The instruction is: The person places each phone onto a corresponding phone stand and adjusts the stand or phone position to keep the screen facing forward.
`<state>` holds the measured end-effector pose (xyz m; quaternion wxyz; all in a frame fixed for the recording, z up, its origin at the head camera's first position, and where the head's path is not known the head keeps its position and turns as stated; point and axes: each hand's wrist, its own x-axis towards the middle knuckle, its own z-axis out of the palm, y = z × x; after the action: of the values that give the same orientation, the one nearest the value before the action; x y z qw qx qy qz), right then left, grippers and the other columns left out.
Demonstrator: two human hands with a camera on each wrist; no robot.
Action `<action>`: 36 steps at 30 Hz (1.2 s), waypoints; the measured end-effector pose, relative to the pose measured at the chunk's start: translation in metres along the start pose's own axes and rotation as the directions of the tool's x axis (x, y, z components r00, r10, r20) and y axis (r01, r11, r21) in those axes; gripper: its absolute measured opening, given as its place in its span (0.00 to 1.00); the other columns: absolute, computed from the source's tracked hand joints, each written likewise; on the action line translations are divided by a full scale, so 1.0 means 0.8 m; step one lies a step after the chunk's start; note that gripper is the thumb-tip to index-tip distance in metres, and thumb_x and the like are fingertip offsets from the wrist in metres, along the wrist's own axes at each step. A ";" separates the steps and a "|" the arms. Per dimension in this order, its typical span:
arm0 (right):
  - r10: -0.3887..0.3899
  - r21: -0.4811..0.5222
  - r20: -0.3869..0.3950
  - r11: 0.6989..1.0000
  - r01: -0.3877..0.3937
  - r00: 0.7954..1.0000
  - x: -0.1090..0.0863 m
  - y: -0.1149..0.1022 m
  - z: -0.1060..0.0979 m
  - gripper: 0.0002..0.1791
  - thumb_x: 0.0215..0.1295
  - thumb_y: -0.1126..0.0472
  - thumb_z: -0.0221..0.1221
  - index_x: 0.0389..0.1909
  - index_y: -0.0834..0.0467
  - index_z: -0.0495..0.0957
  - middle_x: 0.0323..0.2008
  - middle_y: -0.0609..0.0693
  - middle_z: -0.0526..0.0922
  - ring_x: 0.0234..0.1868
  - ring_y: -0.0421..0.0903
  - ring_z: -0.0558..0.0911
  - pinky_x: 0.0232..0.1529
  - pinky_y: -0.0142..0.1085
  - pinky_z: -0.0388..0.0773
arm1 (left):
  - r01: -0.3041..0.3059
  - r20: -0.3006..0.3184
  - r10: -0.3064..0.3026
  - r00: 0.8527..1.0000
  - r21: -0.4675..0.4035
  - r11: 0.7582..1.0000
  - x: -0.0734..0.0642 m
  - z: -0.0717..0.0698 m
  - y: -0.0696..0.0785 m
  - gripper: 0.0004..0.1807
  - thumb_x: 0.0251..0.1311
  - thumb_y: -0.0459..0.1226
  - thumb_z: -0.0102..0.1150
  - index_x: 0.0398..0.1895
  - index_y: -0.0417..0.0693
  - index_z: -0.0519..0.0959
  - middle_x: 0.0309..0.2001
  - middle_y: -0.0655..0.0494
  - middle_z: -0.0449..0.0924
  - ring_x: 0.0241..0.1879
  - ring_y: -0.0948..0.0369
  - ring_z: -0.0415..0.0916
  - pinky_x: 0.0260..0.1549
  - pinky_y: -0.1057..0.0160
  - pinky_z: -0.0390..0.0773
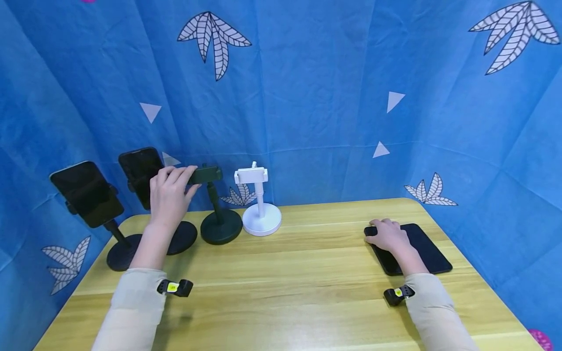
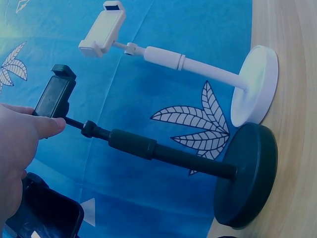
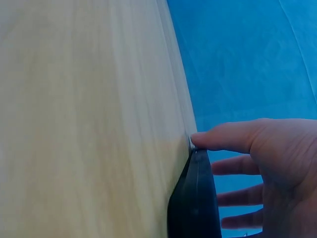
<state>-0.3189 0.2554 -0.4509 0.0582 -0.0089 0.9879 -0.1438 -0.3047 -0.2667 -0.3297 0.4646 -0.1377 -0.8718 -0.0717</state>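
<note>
In the head view, my left hand pinches the side of the clamp head on a dark green phone stand, whose thumb contact also shows in the left wrist view. The stand's round base rests on the table, and its clamp holds no phone. At the right, my right hand grips the near-left corner area of a flat black slab with rounded corners, lying on the table. Seen from the right wrist, the thumb presses the slab's edge, with the fingers along its other side. Whether it is one device or several is unclear.
Beside the green stand is a white phone stand with a vacant clamp. Two black stands at the left hold a phone and another phone. A blue patterned cloth hangs behind the wooden table.
</note>
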 end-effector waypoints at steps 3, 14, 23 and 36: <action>-0.002 0.002 0.011 1.000 0.002 1.000 0.003 -0.002 0.001 0.33 0.63 0.50 0.59 0.65 0.64 0.67 0.63 0.75 0.65 0.61 0.75 0.63 0.54 0.67 0.66 | 0.005 0.005 -0.005 1.000 -0.007 1.000 -0.001 0.000 0.000 0.27 0.50 0.38 0.73 0.56 0.46 0.79 0.48 0.44 0.84 0.50 0.45 0.69 0.48 0.42 0.70; -0.004 -0.010 0.054 1.000 0.005 0.999 0.004 -0.005 -0.004 0.31 0.64 0.52 0.59 0.63 0.66 0.70 0.62 0.75 0.65 0.58 0.77 0.66 0.48 0.64 0.71 | 0.011 0.017 -0.011 1.000 -0.008 1.000 -0.002 -0.002 0.002 0.27 0.51 0.39 0.72 0.56 0.46 0.79 0.49 0.43 0.84 0.51 0.45 0.69 0.49 0.41 0.70; -0.016 -0.015 0.051 1.000 0.016 0.999 0.002 -0.003 -0.003 0.30 0.65 0.53 0.57 0.64 0.66 0.69 0.62 0.75 0.65 0.58 0.78 0.65 0.48 0.64 0.71 | 0.013 0.019 -0.013 1.000 -0.019 1.000 -0.001 -0.001 0.003 0.26 0.52 0.39 0.72 0.56 0.45 0.79 0.50 0.43 0.83 0.51 0.45 0.69 0.48 0.42 0.70; -0.063 -0.038 0.018 0.997 0.064 0.998 0.003 -0.007 0.001 0.26 0.65 0.56 0.58 0.61 0.64 0.71 0.59 0.72 0.69 0.54 0.76 0.68 0.45 0.65 0.71 | 0.031 0.017 -0.030 0.999 -0.015 0.999 -0.002 0.002 0.003 0.27 0.51 0.37 0.72 0.56 0.46 0.79 0.49 0.43 0.84 0.51 0.44 0.70 0.49 0.41 0.70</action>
<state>-0.3212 0.2496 -0.4502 0.0617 -0.0425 0.9892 -0.1263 -0.3043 -0.2645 -0.3316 0.4550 -0.1287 -0.8771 -0.0844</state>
